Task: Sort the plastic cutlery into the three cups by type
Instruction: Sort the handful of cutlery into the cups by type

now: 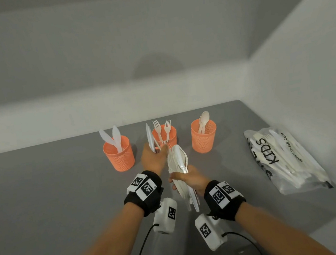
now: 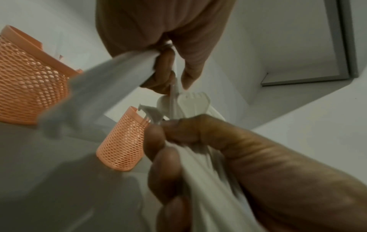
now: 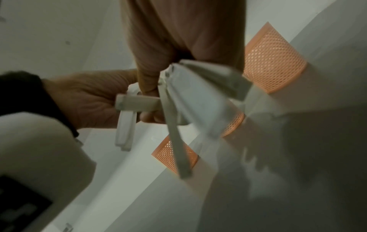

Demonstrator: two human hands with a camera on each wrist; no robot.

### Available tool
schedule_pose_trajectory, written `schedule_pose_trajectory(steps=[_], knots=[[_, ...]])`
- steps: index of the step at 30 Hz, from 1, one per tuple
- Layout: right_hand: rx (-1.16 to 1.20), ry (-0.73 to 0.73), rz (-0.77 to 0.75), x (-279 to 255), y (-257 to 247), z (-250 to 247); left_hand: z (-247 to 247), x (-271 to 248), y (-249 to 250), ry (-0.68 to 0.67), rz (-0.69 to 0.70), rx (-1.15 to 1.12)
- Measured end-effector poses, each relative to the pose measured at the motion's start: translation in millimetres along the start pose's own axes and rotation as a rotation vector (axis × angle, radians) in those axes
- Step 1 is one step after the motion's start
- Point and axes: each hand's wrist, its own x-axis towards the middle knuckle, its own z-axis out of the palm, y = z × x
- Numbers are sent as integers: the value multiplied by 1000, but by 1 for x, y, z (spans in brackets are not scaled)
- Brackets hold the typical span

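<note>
Cups in a row on the grey table (image 1: 45, 206), all orange mesh. Left cup (image 1: 119, 154) holds two knives, middle cup (image 1: 164, 135) two forks, right cup (image 1: 204, 135) two spoons.

Left hand (image 1: 154, 158) is raised just in front of the middle cup, fingers pinched round a few flat white pieces (image 1: 150, 138) that stand upright; edge-on, they look like knives, though the blur leaves this uncertain. A further piece near the fingertips appears to be a fork, its tines at the middle cup's rim.

Right hand (image 1: 187, 180) is closed round a thick mixed bundle (image 1: 178, 168) of white cutlery, held above the table between the middle and right cups, bowls and tines pointing away from the person.

Far right: a clear bag (image 1: 283, 159) printed KIDS, with more cutlery inside, lying well apart from the cups.

Judgement: sorting is in its early part; most stock sits in the bundle and the bag. Step in hand: pulling like pieces from the bundle. Next move calls for carrying the upright pieces left, over the left cup, and releasing them handle-down without tipping the light cup.
</note>
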Motion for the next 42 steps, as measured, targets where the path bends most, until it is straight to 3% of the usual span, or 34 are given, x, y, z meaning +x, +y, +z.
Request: schedule_pose_trajectory(steps=[4, 11, 14, 18, 21, 26, 30, 38, 42], knots=[[21, -1, -22, 2, -1, 2, -1, -2, 3, -53, 14, 81], [20, -11, 1, -2, 0, -6, -25, 21, 28, 186, 19, -209], [-7, -18, 7, -2, 1, -10, -31, 27, 31, 90, -32, -218], [-17, -47, 10, -2, 1, -8, -27, 21, 22, -173, -151, -38], [-39, -58, 2, -4, -1, -5, -23, 14, 13, -251, -185, 1], [-46, -66, -11, -6, -2, -8, -20, 17, 13, -224, -157, -2], [-33, -78, -12, -5, -1, -8, -26, 27, 15, -59, -145, -157], [-24, -68, -2, -6, -6, -9, -23, 19, -3, -303, -213, -183], [-67, -83, 3, -7, -6, -9, -22, 21, 5, -194, -160, -142]])
